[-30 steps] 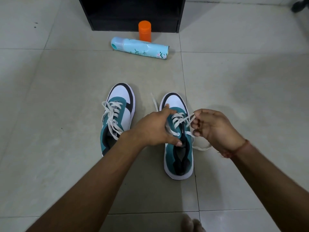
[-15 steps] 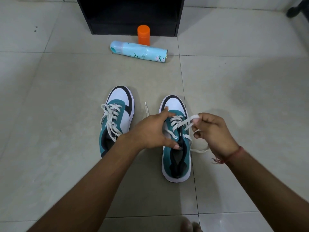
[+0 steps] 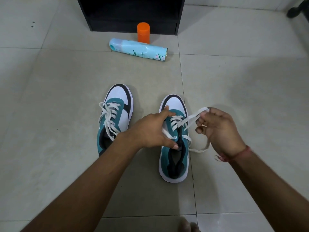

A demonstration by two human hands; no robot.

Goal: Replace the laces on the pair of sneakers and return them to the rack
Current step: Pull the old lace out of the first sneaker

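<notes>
Sneakers (image 3: 174, 141) side by side, hands (image 3: 150, 131) on lace (image 3: 192, 118)

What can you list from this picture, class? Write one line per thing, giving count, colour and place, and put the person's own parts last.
sneakers: 2, teal, white and black, side by side on the floor, toes toward the rack
white laces: loose on the left sneaker; part threaded on the right sneaker
spray can: 1, light blue, lying on its side before the rack
orange container: 1, upright behind the can
rack: 1, black, top centre
dark object: 1, top right corner, unclear
floor: pale tiles
left hand: grips the right sneaker
right hand: pinches its lace; red thread at wrist
toes: bottom edge
</notes>
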